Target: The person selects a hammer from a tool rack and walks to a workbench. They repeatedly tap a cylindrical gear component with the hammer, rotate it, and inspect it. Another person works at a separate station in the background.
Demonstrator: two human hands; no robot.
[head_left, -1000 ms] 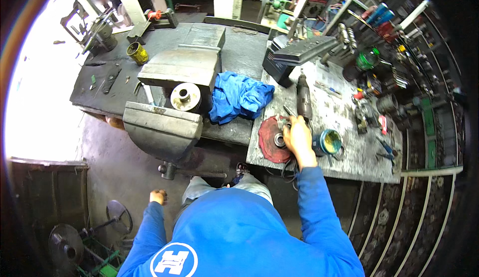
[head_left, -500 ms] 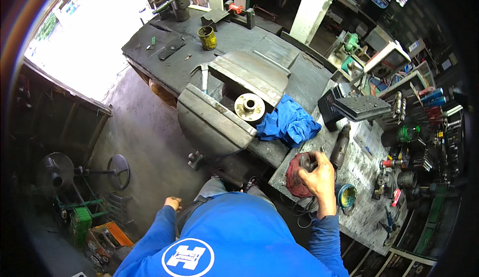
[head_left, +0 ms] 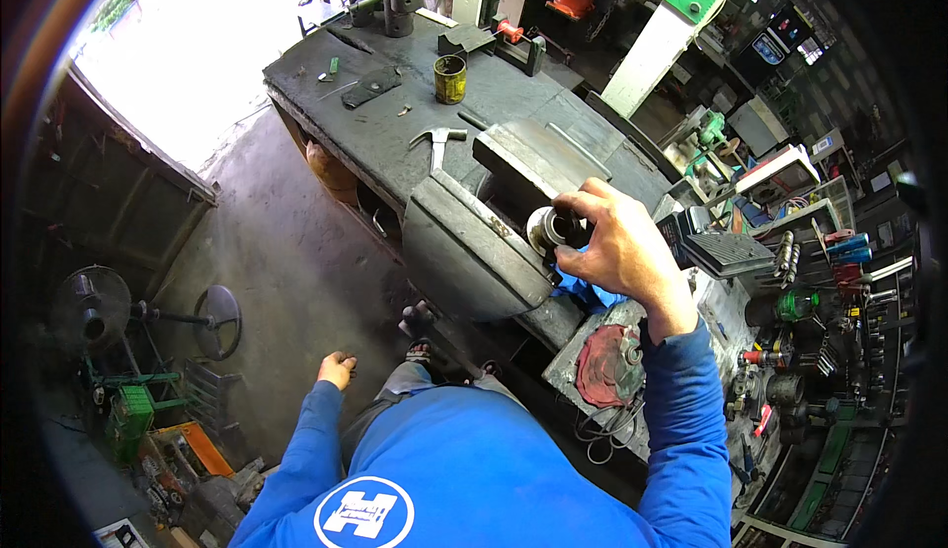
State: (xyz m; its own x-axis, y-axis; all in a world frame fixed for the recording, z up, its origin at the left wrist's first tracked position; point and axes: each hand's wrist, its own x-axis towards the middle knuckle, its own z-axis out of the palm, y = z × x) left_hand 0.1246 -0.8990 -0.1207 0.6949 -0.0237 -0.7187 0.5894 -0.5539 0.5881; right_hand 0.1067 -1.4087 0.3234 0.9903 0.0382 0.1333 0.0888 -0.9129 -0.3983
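My right hand (head_left: 612,252) is closed around a dark round metal ring (head_left: 565,224) at the silver flanged part (head_left: 541,230) between the jaws of a large bench vise (head_left: 469,252); its fingers partly cover both pieces, so whether they touch is unclear. My left hand (head_left: 337,369) hangs low by my leg, fingers curled, any contents hidden. A claw hammer (head_left: 439,139) lies at the back left of the vise. Crumpled blue cloth (head_left: 591,289) shows beneath my right hand, and a red cloth (head_left: 602,365) lies on the worn side table (head_left: 671,410).
The dark workbench (head_left: 346,133) carries a yellow can (head_left: 449,79) and metal fixtures. A black tilted case (head_left: 716,252), tools and cables crowd the right. A white post (head_left: 637,59) stands behind. A steering-wheel assembly (head_left: 217,321) sits at lower left, beside a bright doorway (head_left: 197,44).
My right hand has risen from the red cloth on the side table to the vise, carrying the dark ring. My view has turned rightward. My left hand still hangs low.
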